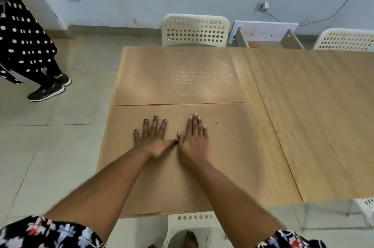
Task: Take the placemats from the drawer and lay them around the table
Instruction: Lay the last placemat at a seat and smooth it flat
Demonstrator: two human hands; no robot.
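Two tan placemats lie on the left end of the wooden table [315, 118]. The near placemat [228, 146] lies in front of me, and the far placemat [153, 77] borders it along its far edge and shows a faint lattice pattern. My left hand [153, 138] and my right hand [194, 140] both rest flat, palms down, on the middle of the near placemat, fingers spread and thumbs almost touching. Neither hand holds anything. An open white drawer [265, 34] stands beyond the table's far edge.
White perforated chairs stand at the far side [195, 30], far right [346, 39], near side below me [190, 221] and near right [366, 205]. Another person [26, 45] in dotted clothing stands on the tiled floor at the left. A cable runs along the back wall.
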